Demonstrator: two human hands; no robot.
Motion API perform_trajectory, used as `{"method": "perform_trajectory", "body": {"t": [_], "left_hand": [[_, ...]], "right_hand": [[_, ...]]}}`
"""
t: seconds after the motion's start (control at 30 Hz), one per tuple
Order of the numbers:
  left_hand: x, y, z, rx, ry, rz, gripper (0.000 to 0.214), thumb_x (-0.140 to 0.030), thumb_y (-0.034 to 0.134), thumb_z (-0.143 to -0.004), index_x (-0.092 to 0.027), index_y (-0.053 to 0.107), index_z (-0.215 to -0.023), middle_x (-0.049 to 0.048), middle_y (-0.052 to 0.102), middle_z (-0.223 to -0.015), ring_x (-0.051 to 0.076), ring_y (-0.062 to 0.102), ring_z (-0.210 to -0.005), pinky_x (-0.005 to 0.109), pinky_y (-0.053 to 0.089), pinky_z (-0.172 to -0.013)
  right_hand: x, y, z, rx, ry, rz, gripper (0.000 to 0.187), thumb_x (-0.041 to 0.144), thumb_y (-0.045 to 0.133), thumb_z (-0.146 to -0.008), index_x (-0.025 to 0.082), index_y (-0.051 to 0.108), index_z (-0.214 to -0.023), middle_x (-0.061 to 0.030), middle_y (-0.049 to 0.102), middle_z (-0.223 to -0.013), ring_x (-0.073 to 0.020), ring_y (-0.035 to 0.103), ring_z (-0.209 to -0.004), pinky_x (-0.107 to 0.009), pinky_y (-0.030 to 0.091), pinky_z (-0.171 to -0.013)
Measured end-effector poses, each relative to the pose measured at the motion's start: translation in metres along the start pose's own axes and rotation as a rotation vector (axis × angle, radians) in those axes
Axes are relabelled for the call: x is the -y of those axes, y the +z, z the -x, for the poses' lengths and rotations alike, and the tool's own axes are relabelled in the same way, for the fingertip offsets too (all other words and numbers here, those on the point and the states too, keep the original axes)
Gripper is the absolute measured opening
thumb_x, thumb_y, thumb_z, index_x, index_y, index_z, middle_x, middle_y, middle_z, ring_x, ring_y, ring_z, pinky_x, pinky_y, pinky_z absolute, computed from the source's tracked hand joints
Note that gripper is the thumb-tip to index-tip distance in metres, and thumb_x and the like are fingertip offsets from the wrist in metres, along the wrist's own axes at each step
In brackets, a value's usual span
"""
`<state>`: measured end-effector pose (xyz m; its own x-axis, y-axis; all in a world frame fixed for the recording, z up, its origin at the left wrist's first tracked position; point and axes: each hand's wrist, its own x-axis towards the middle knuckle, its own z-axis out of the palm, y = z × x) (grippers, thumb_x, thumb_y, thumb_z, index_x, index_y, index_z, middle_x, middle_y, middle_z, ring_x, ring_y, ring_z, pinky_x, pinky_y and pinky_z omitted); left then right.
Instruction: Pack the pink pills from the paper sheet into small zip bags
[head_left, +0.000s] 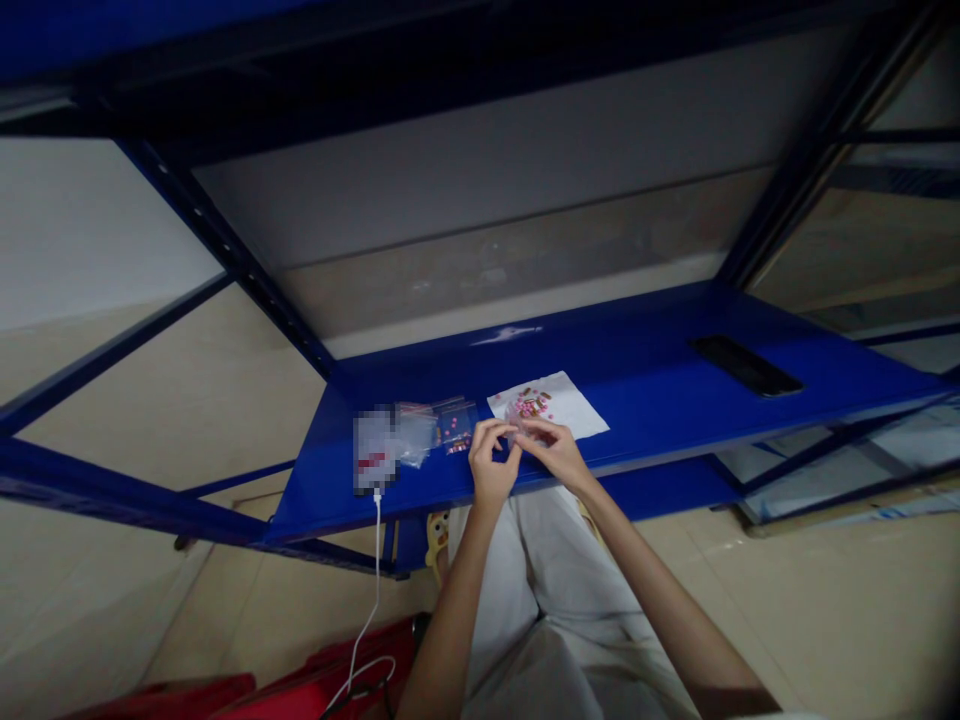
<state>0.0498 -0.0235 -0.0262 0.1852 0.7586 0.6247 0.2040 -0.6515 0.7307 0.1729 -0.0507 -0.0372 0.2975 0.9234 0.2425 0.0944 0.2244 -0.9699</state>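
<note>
My left hand (pixel 491 463) and my right hand (pixel 560 458) meet at the shelf's front edge, thumbs and fingertips pinched together on a small clear plastic bag (pixel 516 412). Its outline is faint, and the fingers cover part of it. Just beyond my fingertips, a white sheet of paper (pixel 583 412) carries a small heap of pink tablets and brown capsules (pixel 534 402). To the left of my left hand lies a clear zip bag with pink and brown pills (pixel 454 424) inside. Beside it is a stack of clear zip bags (pixel 415 435).
Everything lies on a blue metal shelf (pixel 637 340). A dark phone (pixel 746 366) rests on its right part. At the left is a pixelated object (pixel 374 450) with a white cable (pixel 377 550) hanging down. Blue uprights (pixel 225 255) frame the shelf; something red (pixel 322 680) is below.
</note>
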Motion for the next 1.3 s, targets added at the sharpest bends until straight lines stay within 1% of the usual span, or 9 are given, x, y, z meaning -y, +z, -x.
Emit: {"method": "perform_trajectory", "body": {"t": [0.17, 0.33, 0.47, 0.6, 0.67, 0.8, 0.93, 1.03, 1.3], "left_hand": [[-0.001, -0.001, -0.002, 0.051, -0.031, 0.058, 0.017, -0.022, 0.059, -0.073, -0.020, 0.064, -0.090, 0.0073, 0.057, -0.096, 0.017, 0.055, -0.086, 0.024, 0.045, -0.062], [0.011, -0.001, -0.004, -0.208, -0.247, 0.112, 0.031, -0.029, 0.061, -0.073, -0.019, 0.055, -0.101, 0.0077, 0.055, -0.102, 0.017, 0.054, -0.088, 0.024, 0.044, -0.064], [0.013, -0.002, -0.004, -0.100, -0.251, 0.066, 0.015, -0.031, 0.058, -0.076, -0.018, 0.059, -0.083, 0.0029, 0.059, -0.080, 0.015, 0.055, -0.077, 0.027, 0.040, -0.069], [0.011, -0.003, -0.004, -0.144, -0.244, 0.018, 0.031, -0.032, 0.062, -0.072, -0.020, 0.058, -0.101, 0.0061, 0.059, -0.099, 0.017, 0.054, -0.087, 0.028, 0.038, -0.074], [0.012, -0.002, -0.004, -0.109, -0.280, 0.065, 0.030, -0.031, 0.060, -0.074, -0.020, 0.058, -0.102, 0.0059, 0.060, -0.099, 0.017, 0.054, -0.087, 0.028, 0.039, -0.074], [0.017, 0.001, -0.004, 0.014, -0.391, 0.270, 0.025, -0.031, 0.060, -0.074, -0.018, 0.061, -0.096, 0.0010, 0.061, -0.071, 0.013, 0.057, -0.068, 0.025, 0.042, -0.066], [0.018, 0.002, -0.003, -0.022, -0.428, 0.337, 0.027, -0.030, 0.065, -0.070, -0.015, 0.060, -0.092, -0.0006, 0.060, -0.065, 0.012, 0.056, -0.063, 0.024, 0.043, -0.063], [0.016, 0.000, -0.003, -0.030, -0.417, 0.327, 0.026, -0.030, 0.066, -0.069, -0.015, 0.057, -0.089, -0.0011, 0.060, -0.063, 0.012, 0.057, -0.063, 0.024, 0.043, -0.063], [0.016, 0.000, -0.003, -0.019, -0.434, 0.370, 0.019, -0.032, 0.062, -0.073, -0.014, 0.061, -0.080, 0.0017, 0.063, -0.067, 0.012, 0.059, -0.059, 0.023, 0.045, -0.058]], "right_hand": [[0.002, -0.001, -0.001, -0.060, 0.110, -0.154, 0.029, 0.044, 0.062, -0.071, 0.019, 0.069, -0.084, -0.0053, 0.070, -0.085, -0.0211, 0.062, -0.080, -0.033, 0.047, -0.074], [0.010, -0.002, -0.001, 0.000, 0.139, -0.146, 0.027, 0.044, 0.061, -0.071, 0.017, 0.066, -0.069, -0.0024, 0.066, -0.070, -0.0184, 0.059, -0.071, -0.030, 0.045, -0.071], [0.010, -0.005, 0.001, 0.044, 0.125, -0.127, 0.022, 0.036, 0.058, -0.072, 0.017, 0.063, -0.062, -0.0005, 0.061, -0.063, -0.0163, 0.055, -0.065, -0.027, 0.042, -0.067], [0.004, -0.009, 0.001, 0.083, 0.025, -0.154, 0.021, 0.028, 0.052, -0.073, 0.017, 0.060, -0.056, -0.0016, 0.060, -0.067, -0.0169, 0.054, -0.069, -0.027, 0.041, -0.069], [0.002, -0.009, 0.001, 0.106, -0.012, -0.160, 0.022, 0.027, 0.050, -0.073, 0.017, 0.059, -0.056, -0.0026, 0.061, -0.070, -0.0175, 0.055, -0.071, -0.028, 0.041, -0.072], [0.004, -0.006, -0.001, 0.060, 0.000, -0.103, 0.025, 0.034, 0.052, -0.076, 0.018, 0.060, -0.059, -0.0027, 0.060, -0.070, -0.0174, 0.055, -0.072, -0.028, 0.042, -0.071], [0.004, -0.001, -0.001, -0.043, 0.091, -0.059, 0.029, 0.046, 0.056, -0.074, 0.018, 0.063, -0.073, -0.0017, 0.061, -0.068, -0.0170, 0.055, -0.066, -0.028, 0.044, -0.064], [0.003, 0.001, -0.001, -0.051, 0.120, -0.049, 0.032, 0.049, 0.057, -0.074, 0.018, 0.064, -0.076, -0.0013, 0.061, -0.063, -0.0168, 0.056, -0.062, -0.028, 0.045, -0.061], [0.002, 0.000, -0.001, -0.018, 0.078, -0.065, 0.030, 0.045, 0.062, -0.071, 0.018, 0.068, -0.083, -0.0040, 0.068, -0.076, -0.0178, 0.061, -0.068, -0.030, 0.048, -0.066]]}}
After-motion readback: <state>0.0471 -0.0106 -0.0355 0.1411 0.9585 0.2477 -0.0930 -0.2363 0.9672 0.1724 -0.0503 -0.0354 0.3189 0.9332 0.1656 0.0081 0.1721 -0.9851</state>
